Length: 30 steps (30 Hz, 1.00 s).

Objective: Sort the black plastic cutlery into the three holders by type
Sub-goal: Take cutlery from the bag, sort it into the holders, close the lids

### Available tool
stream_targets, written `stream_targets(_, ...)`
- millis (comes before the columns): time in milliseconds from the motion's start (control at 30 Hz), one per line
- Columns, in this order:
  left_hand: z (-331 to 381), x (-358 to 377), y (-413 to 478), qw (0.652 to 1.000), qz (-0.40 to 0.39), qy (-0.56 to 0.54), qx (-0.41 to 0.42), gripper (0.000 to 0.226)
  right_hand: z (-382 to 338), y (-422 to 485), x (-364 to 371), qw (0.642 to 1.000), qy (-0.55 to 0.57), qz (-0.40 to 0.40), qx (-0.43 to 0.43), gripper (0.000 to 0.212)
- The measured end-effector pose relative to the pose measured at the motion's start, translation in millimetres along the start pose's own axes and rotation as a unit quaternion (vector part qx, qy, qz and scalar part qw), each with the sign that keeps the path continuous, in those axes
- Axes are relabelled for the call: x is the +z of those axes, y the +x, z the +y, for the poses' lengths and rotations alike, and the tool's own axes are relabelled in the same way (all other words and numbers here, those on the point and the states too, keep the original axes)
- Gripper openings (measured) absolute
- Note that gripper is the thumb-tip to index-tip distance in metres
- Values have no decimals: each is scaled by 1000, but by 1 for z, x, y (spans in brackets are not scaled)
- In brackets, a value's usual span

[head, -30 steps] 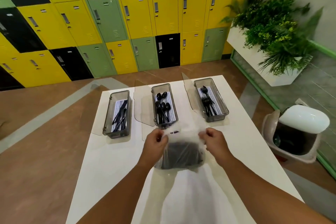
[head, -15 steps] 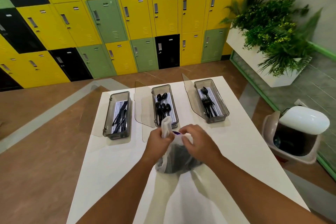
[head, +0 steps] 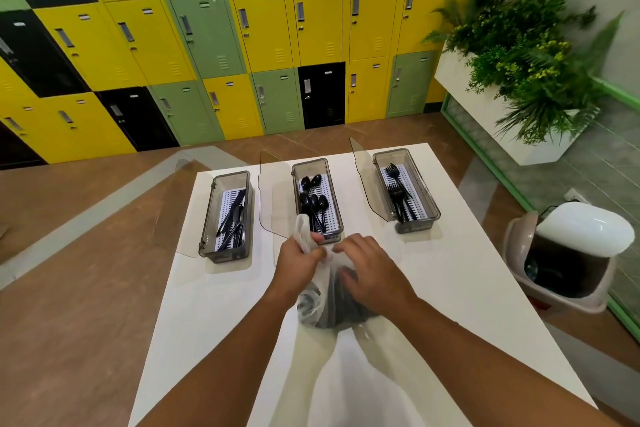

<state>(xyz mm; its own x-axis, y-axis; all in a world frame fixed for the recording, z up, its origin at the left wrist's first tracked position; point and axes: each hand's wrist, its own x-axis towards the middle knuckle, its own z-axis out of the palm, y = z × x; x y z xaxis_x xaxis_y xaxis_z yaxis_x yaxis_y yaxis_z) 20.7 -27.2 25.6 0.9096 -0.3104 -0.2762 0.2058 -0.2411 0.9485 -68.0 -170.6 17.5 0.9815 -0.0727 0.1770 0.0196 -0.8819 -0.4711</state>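
Note:
Three grey open-lidded holders stand in a row at the far end of the white table (head: 207,305). The left holder (head: 227,217) has black knives, the middle holder (head: 317,198) black spoons, the right holder (head: 405,189) black forks. In front of the middle holder lies a thin clear plastic bag (head: 322,305) with dark cutlery inside. My left hand (head: 298,265) grips the bag's bunched top, which sticks up above my fist. My right hand (head: 372,270) lies over the bag's right side with its fingers curled on the plastic.
A swing-lid waste bin (head: 568,253) stands on the floor right of the table. A white planter with green plants (head: 519,62) is at the back right. Yellow, green and black lockers (head: 242,45) fill the wall beyond the table.
My hands held the bag's mouth wide apart a second ago. They have come together, the bag's top is now bunched in my left hand and my right hand covers the bag.

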Motion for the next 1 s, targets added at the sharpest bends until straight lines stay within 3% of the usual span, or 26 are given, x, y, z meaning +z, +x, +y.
stream_targets(233,6,-1,0,1000,14,-8,-1,21,-9,-1,1,989,-40,-122,71,23)
stream_targets(333,10,-2,2,999,25,-40,5,23,-3,-10,9,986,-55,-152,25,21)
stream_targets(500,9,-5,7,991,12,-121,-58,31,-14,-19,-2,954,-26,-298,-13,16)
stream_targets(567,7,-6,8,994,-3,-83,-69,37,-17,-9,-1,961,-27,-276,15,12)
stream_targets(700,12,-9,3,997,-37,-1,-69,39,-5,6,1,960,-54,-225,156,39)
stream_targets(767,15,-12,-2,994,-72,78,-37,36,3,8,-1,956,-56,-202,207,34)
stream_targets(800,15,-13,-4,988,-93,124,-18,33,6,7,-2,954,-52,-192,223,22)
stream_targets(867,12,-13,-7,966,-124,227,14,21,10,7,-5,945,-53,-199,255,7)
stream_targets(933,3,-15,-8,923,-120,364,36,8,16,6,-1,927,-51,-224,298,16)
stream_targets(1000,-7,-15,-8,869,-99,482,49,29,18,3,2,913,-58,-250,318,27)
